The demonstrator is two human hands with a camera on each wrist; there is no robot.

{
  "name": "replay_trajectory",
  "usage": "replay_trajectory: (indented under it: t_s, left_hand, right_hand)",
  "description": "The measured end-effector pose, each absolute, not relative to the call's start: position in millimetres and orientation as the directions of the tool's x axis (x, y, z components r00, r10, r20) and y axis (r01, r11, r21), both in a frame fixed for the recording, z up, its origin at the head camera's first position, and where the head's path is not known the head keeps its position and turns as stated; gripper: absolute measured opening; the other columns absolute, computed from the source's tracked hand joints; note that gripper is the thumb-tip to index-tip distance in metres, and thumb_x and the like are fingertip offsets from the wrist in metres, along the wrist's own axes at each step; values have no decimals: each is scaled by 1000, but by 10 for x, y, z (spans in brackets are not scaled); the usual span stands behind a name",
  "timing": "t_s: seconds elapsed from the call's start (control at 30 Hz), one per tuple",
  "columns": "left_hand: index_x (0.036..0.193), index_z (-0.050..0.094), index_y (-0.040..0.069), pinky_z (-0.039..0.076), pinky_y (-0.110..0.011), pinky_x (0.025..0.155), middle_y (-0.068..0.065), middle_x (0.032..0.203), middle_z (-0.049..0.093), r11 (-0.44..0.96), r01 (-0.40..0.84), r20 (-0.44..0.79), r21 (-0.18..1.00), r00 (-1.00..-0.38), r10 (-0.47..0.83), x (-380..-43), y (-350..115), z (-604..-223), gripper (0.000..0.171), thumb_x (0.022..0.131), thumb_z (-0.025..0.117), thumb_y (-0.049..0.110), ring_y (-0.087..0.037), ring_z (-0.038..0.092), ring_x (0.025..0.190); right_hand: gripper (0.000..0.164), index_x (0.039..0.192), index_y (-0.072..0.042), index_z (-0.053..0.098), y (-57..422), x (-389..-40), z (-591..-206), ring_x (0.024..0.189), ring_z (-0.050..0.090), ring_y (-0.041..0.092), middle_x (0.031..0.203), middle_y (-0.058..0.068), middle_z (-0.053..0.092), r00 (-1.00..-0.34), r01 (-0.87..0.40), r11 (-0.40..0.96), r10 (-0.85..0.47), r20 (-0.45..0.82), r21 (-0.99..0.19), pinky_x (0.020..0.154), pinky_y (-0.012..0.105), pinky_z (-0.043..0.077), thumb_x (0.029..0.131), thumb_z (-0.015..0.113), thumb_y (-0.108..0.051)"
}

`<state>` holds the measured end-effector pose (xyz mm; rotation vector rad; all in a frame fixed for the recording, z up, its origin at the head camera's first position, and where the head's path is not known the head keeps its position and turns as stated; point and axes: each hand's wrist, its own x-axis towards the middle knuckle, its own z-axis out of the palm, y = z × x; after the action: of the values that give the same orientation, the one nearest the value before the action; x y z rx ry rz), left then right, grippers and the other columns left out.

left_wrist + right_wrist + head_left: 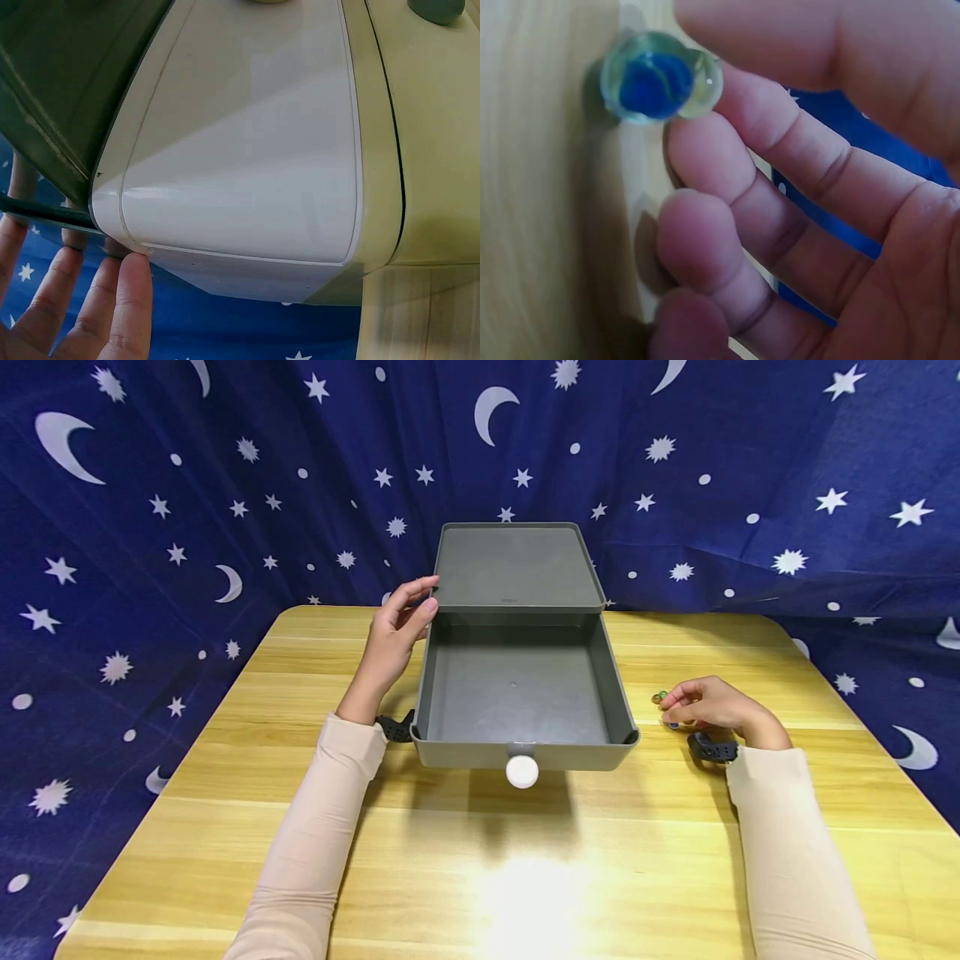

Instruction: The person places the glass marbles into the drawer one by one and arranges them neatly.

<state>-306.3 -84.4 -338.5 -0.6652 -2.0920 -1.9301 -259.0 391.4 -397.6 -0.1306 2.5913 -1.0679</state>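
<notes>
Picking up the marbles [652, 86], right of the drawer [517, 693] on the surface [637, 860], seems in hand; the right hand [716, 703] curves narrowly parted fingers beside them, the left hand [387, 637] touches the cabinet [517, 564] at its left edge, fingers extended; next calls for a gentle pinch

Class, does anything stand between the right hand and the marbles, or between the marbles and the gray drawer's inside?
Nothing visible blocks the right hand from the marbles beside its fingertips. Between the marbles and the inside of the gray drawer stands its right side wall.
</notes>
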Motion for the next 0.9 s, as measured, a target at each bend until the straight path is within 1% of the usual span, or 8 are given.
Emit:
replay_trajectory:
  t_s: [0.17,0.43,0.7,0.9]
  left_hand:
    - [140,57,11,50,-30,83,-10,137,52,43,472,458,881,-871,179,-3058,-842,-3381,39,102,56,20,-16,57,109]
    - [140,57,11,49,-30,82,-9,138,52,45,476,461,879,-868,183,-3050,-841,-3375,39,102,56,21,-16,57,108]
    - [140,57,11,50,-32,84,-9,138,52,46,469,454,882,-872,182,-3057,-844,-3382,39,102,56,21,-17,57,110]
    - [140,56,11,50,-31,84,-9,139,52,48,463,448,885,-875,181,-3059,-837,-3381,39,102,56,20,-17,57,110]
  right_hand:
    - [35,108,9,66,3891,-2606,-3988,66,52,12,76,2,60,-940,56,714,-199,-278,-698,61,30,48,87,75,-18]
    - [32,105,9,66,3891,-2616,-4012,64,52,12,74,1,60,-943,65,707,-188,-276,-704,59,29,47,87,74,-15]
    - [31,106,9,66,3887,-2607,-4009,63,52,13,75,2,61,-944,65,706,-185,-272,-705,60,30,47,90,72,-16]
    - [32,109,10,65,3920,-2594,-4004,66,55,14,82,3,65,-948,73,681,-180,-263,-729,62,30,48,92,70,-17]
